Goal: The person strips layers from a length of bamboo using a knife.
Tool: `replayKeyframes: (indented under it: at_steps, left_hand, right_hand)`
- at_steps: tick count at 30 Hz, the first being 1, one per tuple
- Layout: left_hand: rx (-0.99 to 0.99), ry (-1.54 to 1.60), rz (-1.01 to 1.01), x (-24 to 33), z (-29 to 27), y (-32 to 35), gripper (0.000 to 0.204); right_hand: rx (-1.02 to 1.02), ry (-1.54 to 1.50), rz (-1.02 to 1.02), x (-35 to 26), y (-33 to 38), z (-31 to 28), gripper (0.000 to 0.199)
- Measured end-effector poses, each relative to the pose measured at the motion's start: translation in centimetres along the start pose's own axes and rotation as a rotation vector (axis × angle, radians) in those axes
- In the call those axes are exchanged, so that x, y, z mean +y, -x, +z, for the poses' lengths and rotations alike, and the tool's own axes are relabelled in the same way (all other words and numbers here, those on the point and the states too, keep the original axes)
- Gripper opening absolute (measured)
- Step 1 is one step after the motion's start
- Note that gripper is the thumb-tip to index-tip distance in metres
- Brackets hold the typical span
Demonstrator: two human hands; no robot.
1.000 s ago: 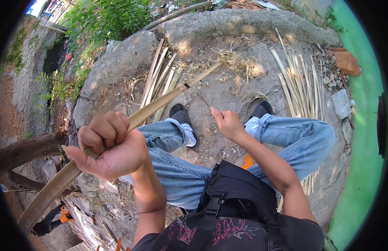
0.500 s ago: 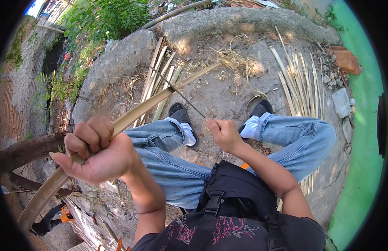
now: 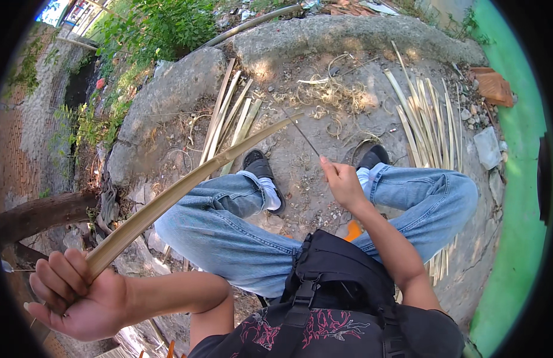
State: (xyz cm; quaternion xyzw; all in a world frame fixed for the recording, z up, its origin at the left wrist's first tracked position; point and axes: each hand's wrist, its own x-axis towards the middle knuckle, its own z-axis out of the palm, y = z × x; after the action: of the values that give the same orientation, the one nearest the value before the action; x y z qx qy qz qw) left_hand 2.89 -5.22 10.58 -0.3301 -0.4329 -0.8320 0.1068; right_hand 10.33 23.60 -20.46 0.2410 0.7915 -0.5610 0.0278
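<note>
My left hand [image 3: 79, 295] is wrapped round a long, pale bamboo strip [image 3: 187, 186] at the lower left. The strip slants up and to the right, tapering to its far tip above my feet. In my right hand [image 3: 345, 184] is a knife with a thin dark blade [image 3: 304, 139]; its handle is hidden in my fingers. The blade crosses the strip close to that tip, apparently touching it.
Split strips lie in a bundle [image 3: 235, 128] beyond my left foot, and a larger bundle [image 3: 428, 119] lies at the right. Curly shavings [image 3: 333, 92] are scattered between them. A stone kerb [image 3: 348, 33] runs behind; a green wall [image 3: 515, 179] stands at the right.
My left hand has drawn the bamboo strip down and to the left. My right hand has shifted a little right, and the blade now crosses nearer the strip's far tip.
</note>
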Motion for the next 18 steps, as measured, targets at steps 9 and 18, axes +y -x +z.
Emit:
replayKeyframes:
  at_steps: [9,18]
  left_hand:
    - [0.250,-0.373,0.242,-7.7,2.5,-0.6,0.044]
    - [0.298,-0.402,0.205,-13.7,0.1,2.7,0.039]
  right_hand:
    - [-0.072,-0.089,-0.037,-2.5,2.0,0.3,0.055]
    - [-0.221,-0.183,-0.099,-6.1,5.2,1.2,0.055]
